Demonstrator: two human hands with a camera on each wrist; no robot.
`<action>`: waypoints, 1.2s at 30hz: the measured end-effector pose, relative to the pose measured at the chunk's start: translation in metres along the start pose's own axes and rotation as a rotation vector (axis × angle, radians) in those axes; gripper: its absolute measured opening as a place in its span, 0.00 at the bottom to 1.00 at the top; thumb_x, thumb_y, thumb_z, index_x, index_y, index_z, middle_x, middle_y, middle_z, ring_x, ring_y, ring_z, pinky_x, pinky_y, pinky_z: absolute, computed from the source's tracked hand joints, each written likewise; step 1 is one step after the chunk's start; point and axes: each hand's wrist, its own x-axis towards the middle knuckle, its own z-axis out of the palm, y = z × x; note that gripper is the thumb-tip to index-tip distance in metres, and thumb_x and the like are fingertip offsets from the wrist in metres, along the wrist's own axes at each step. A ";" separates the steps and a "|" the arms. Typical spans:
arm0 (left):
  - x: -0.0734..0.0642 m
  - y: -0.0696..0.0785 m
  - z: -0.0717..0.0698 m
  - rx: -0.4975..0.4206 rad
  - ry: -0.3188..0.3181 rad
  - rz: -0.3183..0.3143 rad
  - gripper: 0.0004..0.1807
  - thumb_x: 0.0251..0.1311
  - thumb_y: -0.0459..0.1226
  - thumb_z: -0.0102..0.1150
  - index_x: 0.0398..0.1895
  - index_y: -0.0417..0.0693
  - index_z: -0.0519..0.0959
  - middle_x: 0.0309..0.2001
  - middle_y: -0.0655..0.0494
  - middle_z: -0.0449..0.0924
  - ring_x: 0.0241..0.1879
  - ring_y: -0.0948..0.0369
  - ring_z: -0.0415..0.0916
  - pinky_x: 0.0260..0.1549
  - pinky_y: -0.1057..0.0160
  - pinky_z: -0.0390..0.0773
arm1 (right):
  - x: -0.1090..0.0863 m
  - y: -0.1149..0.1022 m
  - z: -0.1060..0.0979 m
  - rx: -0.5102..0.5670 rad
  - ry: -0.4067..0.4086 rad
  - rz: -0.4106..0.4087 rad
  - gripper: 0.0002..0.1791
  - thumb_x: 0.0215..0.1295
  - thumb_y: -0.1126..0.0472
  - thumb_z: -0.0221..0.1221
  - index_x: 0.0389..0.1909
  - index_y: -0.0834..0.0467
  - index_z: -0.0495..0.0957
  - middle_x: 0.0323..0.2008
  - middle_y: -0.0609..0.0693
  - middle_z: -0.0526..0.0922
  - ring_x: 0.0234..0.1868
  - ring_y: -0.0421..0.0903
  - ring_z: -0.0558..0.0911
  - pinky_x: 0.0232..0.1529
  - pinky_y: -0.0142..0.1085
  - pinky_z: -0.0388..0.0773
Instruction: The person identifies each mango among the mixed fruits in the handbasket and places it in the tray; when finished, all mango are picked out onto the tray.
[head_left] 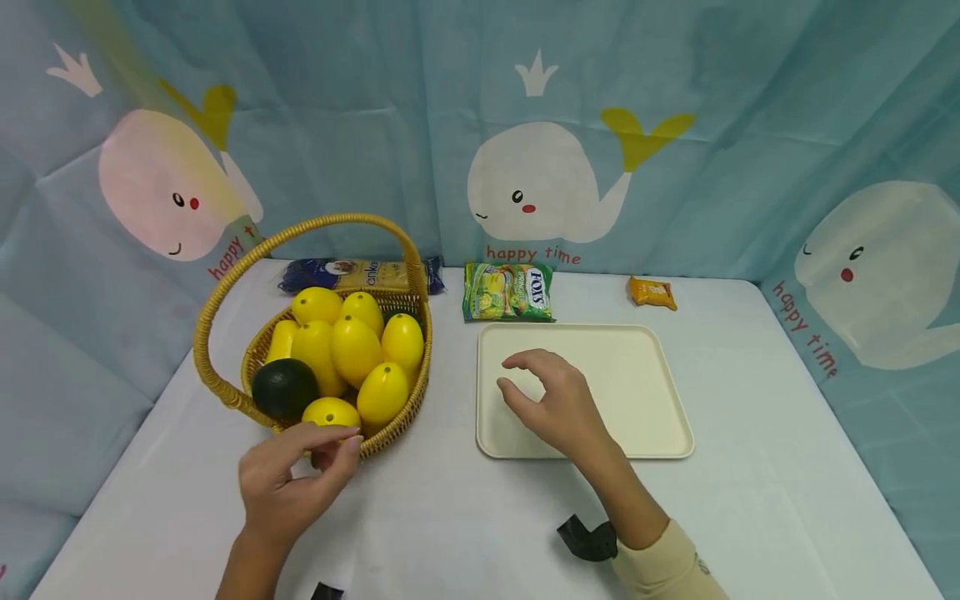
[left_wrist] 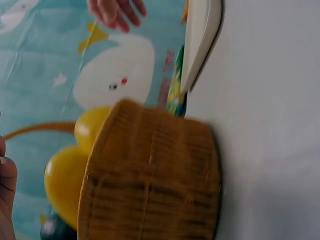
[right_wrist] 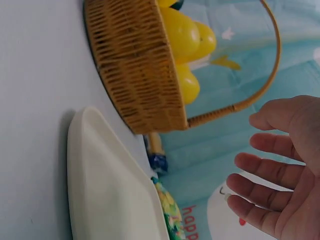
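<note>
In the head view my left hand point(head_left: 296, 479) is at the front rim of a wicker basket point(head_left: 397, 429), thumb and index fingertips close together. Nothing shows between them, and a yellow fruit point(head_left: 330, 411) lies just behind. Several smooth yellow oval fruits point(head_left: 356, 350) and a dark, avocado-like fruit point(head_left: 285, 389) fill the basket. My right hand point(head_left: 555, 404) hovers over the left part of a cream tray point(head_left: 630, 392), thumb and index finger apart. The right wrist view shows that hand's palm point(right_wrist: 305, 200) with spread, relaxed fingers and nothing held.
Behind the basket lies a blue and yellow pasta pack point(head_left: 367, 273). A green FOX'S candy bag point(head_left: 508, 292) sits behind the tray, with a small orange packet point(head_left: 652, 292) farther right. The basket's tall handle point(head_left: 345, 219) arches above the fruit. A whale-print curtain point(head_left: 427, 108) hangs along the back.
</note>
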 end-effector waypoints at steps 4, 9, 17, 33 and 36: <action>-0.003 -0.006 -0.024 0.115 0.087 -0.073 0.17 0.57 0.37 0.70 0.23 0.27 0.83 0.18 0.51 0.77 0.20 0.66 0.66 0.24 0.78 0.68 | 0.002 -0.003 0.006 0.013 -0.004 -0.021 0.14 0.60 0.61 0.68 0.46 0.58 0.84 0.44 0.47 0.86 0.50 0.44 0.82 0.53 0.41 0.80; -0.012 -0.019 -0.051 0.273 0.183 -0.147 0.15 0.52 0.34 0.72 0.28 0.24 0.84 0.20 0.47 0.79 0.23 0.71 0.69 0.33 0.81 0.71 | 0.006 -0.009 0.013 0.042 -0.028 -0.007 0.17 0.60 0.59 0.69 0.50 0.58 0.82 0.49 0.47 0.84 0.55 0.43 0.79 0.56 0.40 0.77; -0.016 -0.027 -0.070 0.323 0.325 -0.293 0.20 0.46 0.25 0.70 0.43 0.20 0.80 0.35 0.57 0.84 0.28 0.75 0.73 0.31 0.83 0.71 | 0.015 -0.024 0.025 0.029 -0.073 -0.032 0.20 0.60 0.55 0.70 0.52 0.56 0.82 0.50 0.46 0.83 0.53 0.42 0.77 0.55 0.38 0.77; -0.061 -0.070 -0.084 0.325 0.039 -0.511 0.41 0.37 0.17 0.73 0.63 0.33 0.73 0.53 0.61 0.78 0.36 0.69 0.77 0.26 0.80 0.72 | 0.026 -0.058 0.074 0.069 -0.295 -0.040 0.34 0.62 0.45 0.68 0.65 0.57 0.74 0.59 0.48 0.79 0.59 0.44 0.74 0.60 0.39 0.74; -0.061 -0.069 -0.082 0.344 0.020 -0.530 0.41 0.37 0.17 0.73 0.63 0.32 0.73 0.52 0.66 0.77 0.37 0.71 0.76 0.28 0.81 0.73 | 0.027 -0.060 0.081 0.059 -0.310 -0.031 0.34 0.62 0.43 0.67 0.65 0.55 0.73 0.59 0.46 0.79 0.60 0.44 0.73 0.61 0.39 0.72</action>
